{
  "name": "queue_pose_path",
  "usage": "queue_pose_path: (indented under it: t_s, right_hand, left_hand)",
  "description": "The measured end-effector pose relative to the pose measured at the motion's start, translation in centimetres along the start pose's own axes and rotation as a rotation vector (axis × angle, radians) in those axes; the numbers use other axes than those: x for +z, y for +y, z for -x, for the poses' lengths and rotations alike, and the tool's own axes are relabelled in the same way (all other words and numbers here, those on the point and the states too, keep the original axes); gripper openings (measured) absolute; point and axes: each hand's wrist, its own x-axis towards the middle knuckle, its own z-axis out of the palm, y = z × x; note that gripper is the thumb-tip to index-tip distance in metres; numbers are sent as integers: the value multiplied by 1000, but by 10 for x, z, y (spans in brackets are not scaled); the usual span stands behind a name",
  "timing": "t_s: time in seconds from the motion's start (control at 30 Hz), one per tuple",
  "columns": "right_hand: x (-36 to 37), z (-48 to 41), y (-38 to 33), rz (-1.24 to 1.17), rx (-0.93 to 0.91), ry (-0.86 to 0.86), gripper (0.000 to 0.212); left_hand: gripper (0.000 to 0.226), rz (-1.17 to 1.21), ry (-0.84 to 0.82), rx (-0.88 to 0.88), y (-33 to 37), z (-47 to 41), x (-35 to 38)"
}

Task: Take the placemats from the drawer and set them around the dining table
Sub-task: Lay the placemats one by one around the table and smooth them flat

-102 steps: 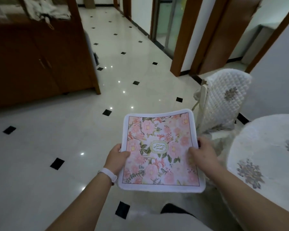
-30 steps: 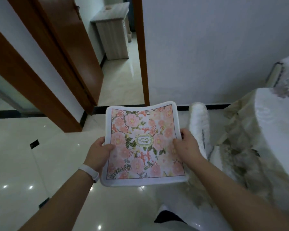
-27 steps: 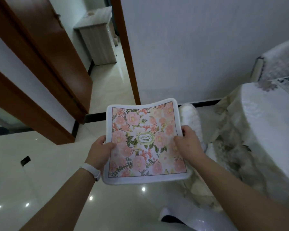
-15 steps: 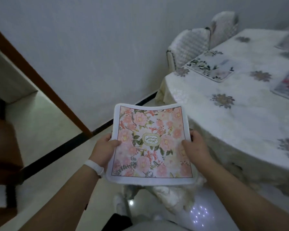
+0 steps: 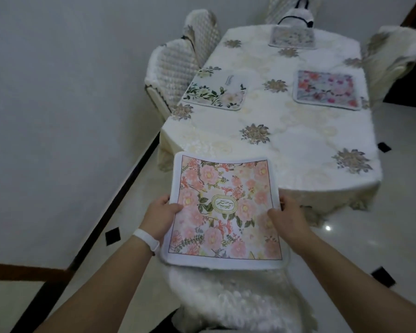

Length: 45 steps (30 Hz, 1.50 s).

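four placemats (image 5: 226,212), two hands (image 5: 161,215), one table (image 5: 286,131)

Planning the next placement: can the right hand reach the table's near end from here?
Probably yes: the right hand, gripping the pink placemat, hovers close to the table, nothing between them; the chair back lies below.

a chair back (image 5: 238,306) stands before the tabletop (image 5: 298,145) edge, and beyond it bare cloth runs to the green-leaf placemat (image 5: 215,92) and purple placemat (image 5: 327,90)

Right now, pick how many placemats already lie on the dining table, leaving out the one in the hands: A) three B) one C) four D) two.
A: a green-leaf placemat on the left, a purple placemat on the right, a pale placemat at the far end.
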Motion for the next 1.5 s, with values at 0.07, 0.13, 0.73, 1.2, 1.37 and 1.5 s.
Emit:
queue_pose_path:
  t_s: [0.07,0.13,0.73,1.2,1.37,1.5]
  right_hand:
    - [13,0,-2,-10,53,47,27]
    - [25,0,-4,-25,103,118,30]
    - [10,-79,-15,-67,224,297,44]
    - [-37,-212,-9,15,152,403,47]
    - [-41,-239,1,45,131,432,49]
    - [-40,-254,12,94,111,465,47]
  left_hand:
    - [20,-17,-58,12,3,-21,-9]
    - [23,-44,-114,31,4,-39,-14]
    - [22,-22,-317,-4,46,-156,49]
    - [25,-118,-218,123,83,-244,146]
    - [30,-277,-202,203,82,-277,163]
    - [30,-437,-198,310,81,-293,170]
